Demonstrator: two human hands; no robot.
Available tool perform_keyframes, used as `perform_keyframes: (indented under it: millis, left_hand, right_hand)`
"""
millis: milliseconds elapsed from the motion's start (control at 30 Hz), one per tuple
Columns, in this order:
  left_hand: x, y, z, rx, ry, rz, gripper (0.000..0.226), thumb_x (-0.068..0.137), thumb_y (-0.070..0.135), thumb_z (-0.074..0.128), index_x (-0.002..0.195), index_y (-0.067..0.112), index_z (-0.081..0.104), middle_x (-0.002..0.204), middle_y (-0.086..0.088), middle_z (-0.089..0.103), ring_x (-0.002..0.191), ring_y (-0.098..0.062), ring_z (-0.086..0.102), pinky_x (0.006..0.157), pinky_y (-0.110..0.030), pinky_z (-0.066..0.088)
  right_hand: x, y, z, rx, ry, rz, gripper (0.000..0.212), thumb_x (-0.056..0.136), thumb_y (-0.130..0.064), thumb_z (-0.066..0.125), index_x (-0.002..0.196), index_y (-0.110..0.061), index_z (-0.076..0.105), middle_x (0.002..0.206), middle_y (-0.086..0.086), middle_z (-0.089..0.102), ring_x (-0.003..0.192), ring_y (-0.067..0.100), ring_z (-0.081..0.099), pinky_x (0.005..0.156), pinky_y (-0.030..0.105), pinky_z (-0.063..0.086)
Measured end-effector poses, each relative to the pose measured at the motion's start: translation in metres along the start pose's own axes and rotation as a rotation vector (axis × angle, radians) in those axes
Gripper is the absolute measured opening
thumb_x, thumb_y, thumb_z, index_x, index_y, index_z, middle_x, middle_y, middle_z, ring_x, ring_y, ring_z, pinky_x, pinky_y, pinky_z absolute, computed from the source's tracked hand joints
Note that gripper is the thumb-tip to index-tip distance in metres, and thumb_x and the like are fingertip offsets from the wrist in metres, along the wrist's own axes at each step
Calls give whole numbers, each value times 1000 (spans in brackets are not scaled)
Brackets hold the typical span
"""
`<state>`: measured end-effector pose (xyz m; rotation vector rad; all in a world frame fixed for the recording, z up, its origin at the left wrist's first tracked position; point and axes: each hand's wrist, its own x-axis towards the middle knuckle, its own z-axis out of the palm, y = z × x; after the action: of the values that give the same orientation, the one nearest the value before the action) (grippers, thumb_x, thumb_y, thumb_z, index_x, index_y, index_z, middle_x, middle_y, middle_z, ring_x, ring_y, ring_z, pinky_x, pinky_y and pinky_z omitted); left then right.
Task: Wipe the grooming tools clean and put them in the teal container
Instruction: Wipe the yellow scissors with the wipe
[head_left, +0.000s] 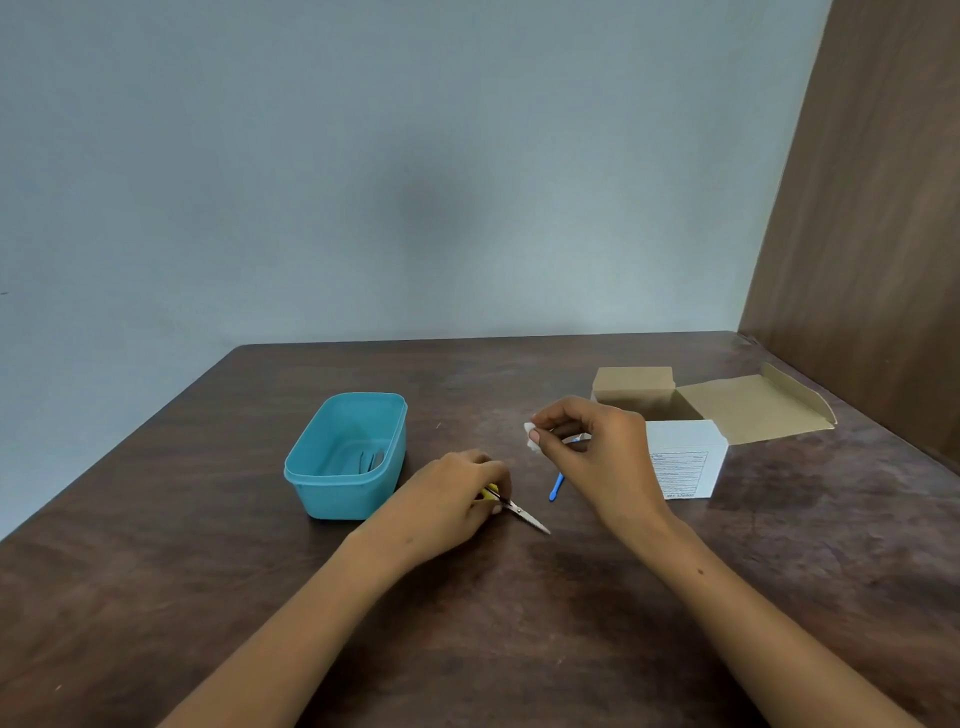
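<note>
The left hand (457, 493) lies nearest, just right of the teal container (347, 457), its fingers curled round the yellow handles of a small pair of scissors (514, 509). The blades point away from the container, toward the right, low over or resting on the table (208, 597); which of the two cannot be told. Scissors like these are probably light and stiff, with smooth metal blades that would slide under a wipe and a sharp tip, so the handles look like the safe place to hold while the blades get rubbed from the pivot outward.

A little farther from the container, the right hand (592, 441) is lifted off the table and pinches a small white wipe (531, 435) at its fingertips. The wipe seems soft and flimsy, likely to crumple, so it would need pressing flat against the steel.

Between the two hands, right of the container, a thin blue tool (556, 487) lies on the table; it seems light and slender, probably best picked up at mid-length.

Inside the container a couple of dark, slim tools (371, 460) already rest on the bottom.

Well to the right of the container stands an open cardboard box (685, 457), its flap thrown back. The table is dark, mottled brown wood. Behind the container rises a plain pale blue-grey wall (363, 182), and a brown wooden panel (872, 234) closes the far right.
</note>
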<state>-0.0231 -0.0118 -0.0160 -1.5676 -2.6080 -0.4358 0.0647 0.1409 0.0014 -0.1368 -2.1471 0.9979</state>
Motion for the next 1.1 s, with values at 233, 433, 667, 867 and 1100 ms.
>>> perform_keyframes:
  millis: [233,433,667,867,1100]
  left_hand:
    - [1,-2,1,-16,-51,-75,45,87,35,63,129,26,50,126,1,55,114,-13,46,90,-21,37]
    - [0,1,-4,-107,73,-157,44,73,35,78,112,23,61,103,9,49,91,-2,44,69,-9,34]
    - [-5,4,-6,-305,215,-292,35,62,27,87,73,29,54,77,13,59,76,-7,58,58,-12,42]
    - [-7,7,-10,-572,327,-439,33,61,28,88,72,16,59,72,-4,71,72,-21,68,65,-35,58]
    - [-9,18,-17,-1139,295,-561,33,72,10,79,94,-5,60,87,-23,73,73,-25,74,58,-27,59]
  right_hand:
    - [0,0,1,-3,-12,3,1,79,-10,73,80,-10,72,71,-6,68,69,2,64,60,7,48]
    - [-1,0,0,-14,-13,-14,3,79,-11,74,81,-12,73,73,-4,69,70,2,64,61,9,50]
    - [0,-2,-1,48,59,-30,6,80,-12,73,81,-17,68,75,-12,69,72,1,64,59,13,51]
    - [3,-3,-5,55,72,-8,21,82,2,64,76,-17,58,73,-16,63,74,-2,63,61,5,43]
    - [1,-8,-3,190,51,63,18,73,-2,72,69,-20,71,73,-11,71,69,0,66,62,8,50]
